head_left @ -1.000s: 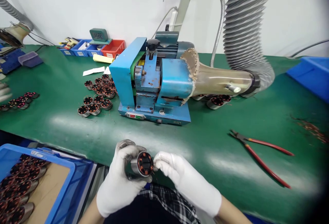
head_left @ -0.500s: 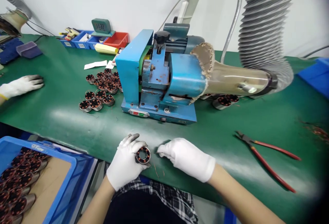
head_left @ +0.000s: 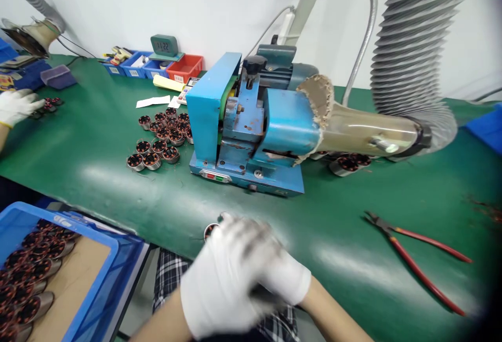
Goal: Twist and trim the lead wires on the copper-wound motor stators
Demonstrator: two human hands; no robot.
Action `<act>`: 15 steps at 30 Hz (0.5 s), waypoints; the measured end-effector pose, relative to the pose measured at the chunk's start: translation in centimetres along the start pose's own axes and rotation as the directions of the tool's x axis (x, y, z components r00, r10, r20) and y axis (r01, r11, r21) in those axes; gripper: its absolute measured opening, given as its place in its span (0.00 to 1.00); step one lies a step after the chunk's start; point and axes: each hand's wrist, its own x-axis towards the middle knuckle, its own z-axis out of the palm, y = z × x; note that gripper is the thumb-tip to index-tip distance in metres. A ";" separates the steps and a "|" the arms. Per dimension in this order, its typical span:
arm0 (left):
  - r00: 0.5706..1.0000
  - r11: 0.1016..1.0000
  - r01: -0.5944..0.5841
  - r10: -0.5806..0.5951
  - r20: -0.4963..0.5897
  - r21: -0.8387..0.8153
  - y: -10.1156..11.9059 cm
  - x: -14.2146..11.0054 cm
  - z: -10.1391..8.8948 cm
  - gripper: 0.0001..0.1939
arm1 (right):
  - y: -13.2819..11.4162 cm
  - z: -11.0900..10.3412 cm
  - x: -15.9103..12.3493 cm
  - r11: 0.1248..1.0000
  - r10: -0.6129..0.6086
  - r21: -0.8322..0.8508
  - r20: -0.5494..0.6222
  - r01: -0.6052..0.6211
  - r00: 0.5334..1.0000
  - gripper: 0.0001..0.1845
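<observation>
A wound motor stator [head_left: 210, 230], a metal ring with copper coils, shows at the green bench's near side, partly covered by my white-gloved hands. My left hand [head_left: 219, 279] crosses in front of my right hand [head_left: 288, 276], its fingers smeared by motion. Behind it, the right hand's fingers are mostly hidden. Whether either hand grips the stator cannot be made out. Red-handled cutting pliers [head_left: 392, 235] lie with jaws parted to the right of my hands.
A blue belt-driven machine [head_left: 245, 133] with a duct hose [head_left: 415, 44] stands ahead. Several stators [head_left: 170, 154] sit left of it. A blue bin [head_left: 112, 248] of stators is at lower left. Another person's gloved hand [head_left: 18, 106] is near dark parts [head_left: 50, 104] at far left.
My left hand has left its hold around the stator's side and swung right over my right hand. The other person's hand has moved farther back. The view has shifted slightly.
</observation>
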 end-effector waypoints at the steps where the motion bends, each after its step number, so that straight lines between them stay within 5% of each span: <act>1: 0.989 0.991 0.137 -0.137 0.046 0.010 -0.9 0.3 -0.1 0.40 | 0.3 0.1 0.3 1.000 -0.003 -0.010 0.012 0.004 1.000 0.23; 4: 0.917 0.935 0.355 -0.351 0.192 0.012 -4.0 -0.1 -0.3 0.42 | 1.1 0.0 0.8 0.980 -0.070 -0.180 0.107 0.088 0.992 0.18; 12: 0.888 0.925 0.374 -0.338 0.312 -0.063 -5.2 -1.1 -0.5 0.32 | 1.5 -1.9 1.6 0.872 -0.235 -0.368 0.268 0.324 0.935 0.16; 15: 0.890 0.932 0.355 -0.316 0.330 -0.065 -5.1 -0.8 -0.8 0.30 | 2.9 -3.7 0.7 0.855 -0.216 -0.426 0.226 0.296 0.950 0.16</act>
